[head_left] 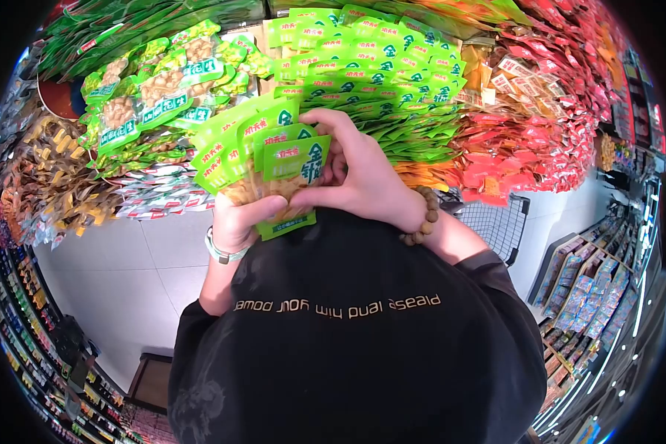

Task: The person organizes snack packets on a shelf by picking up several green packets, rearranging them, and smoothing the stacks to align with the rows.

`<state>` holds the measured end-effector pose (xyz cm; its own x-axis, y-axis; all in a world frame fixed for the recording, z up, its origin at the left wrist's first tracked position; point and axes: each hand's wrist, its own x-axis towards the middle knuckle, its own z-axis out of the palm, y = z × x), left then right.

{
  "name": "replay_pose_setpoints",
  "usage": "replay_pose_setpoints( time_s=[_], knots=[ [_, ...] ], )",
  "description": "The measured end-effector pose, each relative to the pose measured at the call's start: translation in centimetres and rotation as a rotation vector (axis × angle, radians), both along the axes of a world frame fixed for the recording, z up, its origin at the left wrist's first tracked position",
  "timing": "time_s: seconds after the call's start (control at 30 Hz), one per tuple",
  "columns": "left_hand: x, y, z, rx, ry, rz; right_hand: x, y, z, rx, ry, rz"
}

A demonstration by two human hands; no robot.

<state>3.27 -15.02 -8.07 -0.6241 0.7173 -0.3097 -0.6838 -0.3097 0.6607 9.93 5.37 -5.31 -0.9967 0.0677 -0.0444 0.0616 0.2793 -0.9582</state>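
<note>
A fanned stack of green snack packets [233, 152] with see-through lower parts is in my left hand [238, 220], whose thumb presses on the front of the stack. My right hand [359, 174] grips the front packet [292, 174] at its right side, thumb in front and fingers curled behind. That packet stands upright over the others. Just beyond my hands lies a big display of matching green packets [377, 74] in overlapping rows. Part of the left hand's fingers is hidden behind the stack.
Bags of peanuts [163, 92] lie to the left of the green rows. Red packets [503, 144] are heaped on the right. A black wire basket [493, 222] hangs or stands below them. Shelves of goods [592, 288] line the right side, above a grey tiled floor [137, 251].
</note>
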Motion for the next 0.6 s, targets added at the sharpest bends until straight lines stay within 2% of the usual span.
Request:
replay_pose_setpoints(
  time_s=[0.1, 0.2, 0.3, 0.37, 0.4, 0.43, 0.53, 0.57, 0.6],
  knots=[
    [0.0, -0.2, -0.5, 0.032, 0.006, 0.06, 0.0, 0.3, -0.3, -0.054, -0.131, 0.0],
    [-0.1, -0.5, -0.6, 0.001, -0.015, 0.041, 0.3, 0.4, 0.2, -0.127, -0.137, -0.05],
    [0.1, -0.5, -1.1, 0.074, -0.002, 0.105, 0.9, 1.2, -0.5, -0.028, -0.077, -0.11],
    [-0.1, -1.6, -2.5, 0.037, 0.014, 0.064, 1.6, 2.5, -1.0, -0.051, -0.138, -0.122],
    [-0.3, -2.0, -3.0, 0.019, 0.023, 0.044, 1.6, 2.9, -1.4, -0.176, -0.041, -0.211],
    [-0.5, -1.2, -2.3, 0.094, 0.008, 0.044, 1.7, 3.5, 0.6, -0.273, -0.087, -0.252],
    [-0.8, 0.6, -0.9, 0.249, 0.0, 0.045, 2.2, 7.3, 1.8, -0.153, 0.132, -0.466],
    [-0.8, 0.6, -1.0, 0.255, 0.022, 0.046, 2.2, 8.8, 2.1, -0.168, 0.306, -0.333],
    [-0.9, 0.6, -1.1, 0.261, 0.044, 0.046, 2.5, 9.5, 2.6, -0.104, 0.327, -0.344]
  ],
)
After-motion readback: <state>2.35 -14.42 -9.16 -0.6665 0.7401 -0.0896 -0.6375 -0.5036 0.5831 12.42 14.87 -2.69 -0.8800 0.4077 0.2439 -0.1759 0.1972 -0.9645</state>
